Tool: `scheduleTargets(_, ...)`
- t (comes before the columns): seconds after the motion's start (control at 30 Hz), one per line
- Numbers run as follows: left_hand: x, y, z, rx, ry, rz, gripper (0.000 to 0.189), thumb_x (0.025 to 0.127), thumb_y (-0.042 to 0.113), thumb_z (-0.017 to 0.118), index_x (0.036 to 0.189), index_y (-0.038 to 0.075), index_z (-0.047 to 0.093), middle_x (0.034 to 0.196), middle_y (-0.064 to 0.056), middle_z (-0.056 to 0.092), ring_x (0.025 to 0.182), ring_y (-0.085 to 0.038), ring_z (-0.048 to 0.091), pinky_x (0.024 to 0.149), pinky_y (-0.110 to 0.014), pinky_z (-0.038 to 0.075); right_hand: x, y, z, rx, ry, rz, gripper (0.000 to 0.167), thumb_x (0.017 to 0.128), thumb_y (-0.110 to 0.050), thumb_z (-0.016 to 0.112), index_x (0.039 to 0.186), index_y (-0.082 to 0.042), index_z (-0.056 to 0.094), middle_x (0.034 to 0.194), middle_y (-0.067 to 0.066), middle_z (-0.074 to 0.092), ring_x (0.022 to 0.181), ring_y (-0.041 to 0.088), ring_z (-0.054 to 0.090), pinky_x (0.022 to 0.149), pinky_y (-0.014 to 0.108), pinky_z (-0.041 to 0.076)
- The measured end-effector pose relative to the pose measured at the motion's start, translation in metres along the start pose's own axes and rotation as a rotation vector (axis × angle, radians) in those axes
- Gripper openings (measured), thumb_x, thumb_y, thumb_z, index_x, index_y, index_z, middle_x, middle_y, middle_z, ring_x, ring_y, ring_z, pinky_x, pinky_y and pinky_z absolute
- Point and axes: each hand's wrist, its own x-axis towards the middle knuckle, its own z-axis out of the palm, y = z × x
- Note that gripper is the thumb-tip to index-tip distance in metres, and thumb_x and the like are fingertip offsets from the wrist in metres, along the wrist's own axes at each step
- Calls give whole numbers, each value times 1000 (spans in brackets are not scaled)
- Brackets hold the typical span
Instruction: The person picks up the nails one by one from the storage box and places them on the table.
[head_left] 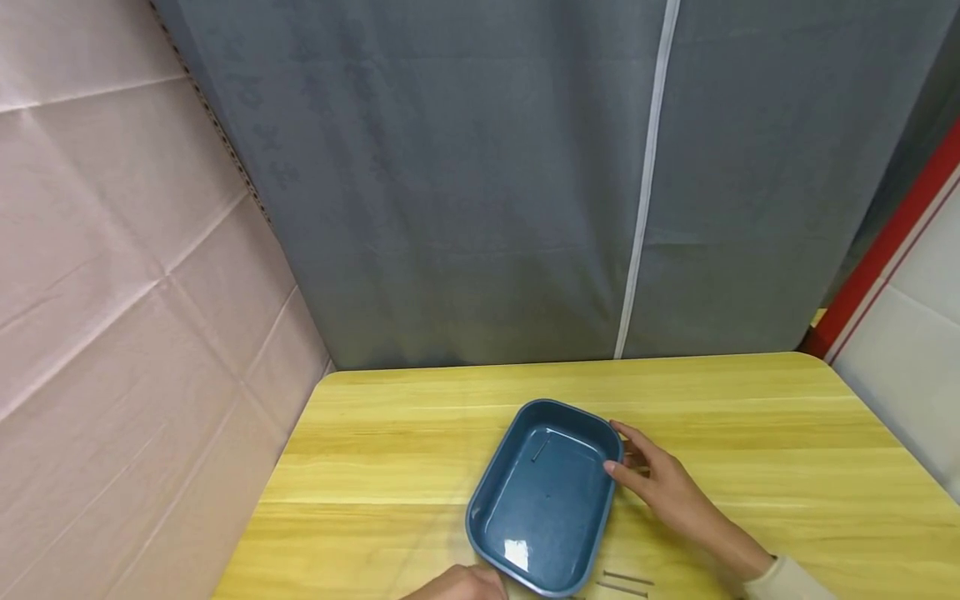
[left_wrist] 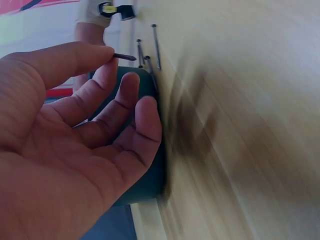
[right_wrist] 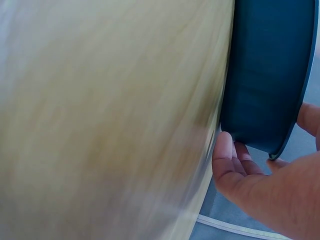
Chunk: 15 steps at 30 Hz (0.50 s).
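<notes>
A dark blue rectangular tray (head_left: 551, 500) sits at an angle on the wooden table, with one nail (head_left: 538, 451) lying inside near its far end. My right hand (head_left: 660, 483) grips the tray's far right corner, thumb at the rim and fingers along the outer wall (right_wrist: 270, 75). Beside the tray's near end is my left hand (head_left: 465, 583), partly cut off by the head view's lower edge. In the left wrist view, the thumb and index finger of that hand (left_wrist: 85, 115) pinch a nail (left_wrist: 125, 57), its pointed end sticking out; the other fingers are loosely curled.
Several loose nails (head_left: 628, 577) lie on the table (head_left: 750, 433) just right of the tray's near end. A grey curtain (head_left: 480, 208) hangs behind the table's back edge. Pale pink cloth (head_left: 150, 333) covers the left side, and a white panel with a red border (head_left: 892, 250) stands right.
</notes>
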Motion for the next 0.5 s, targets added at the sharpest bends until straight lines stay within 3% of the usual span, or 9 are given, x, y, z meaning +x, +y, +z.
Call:
scheduleTargets(0.1,5,-4,-1,182,-60,32,19,96,22,74,78,17,71,79,13,63,84,17,46,73,-4,42,1,0,-1,1,6,-1,71,109,-30,72,169,-7,40,146,22,65,123,32,68,93,32,60)
scheduleTargets(0.23,7,-12,3,333,-42,151,19,93,19,75,75,19,68,77,13,61,83,16,42,75,0,33,2,1,0,0,5,0,71,109,-28,72,169,-6,40,146,22,65,123,32,68,92,31,60)
scheduleTargets(0.5,8,-27,10,499,-5,273,21,90,17,75,71,19,67,74,13,60,76,12,43,75,-1,30,1,1,1,0,1,-9,71,109,-28,72,168,-6,40,145,23,65,121,31,69,95,36,61)
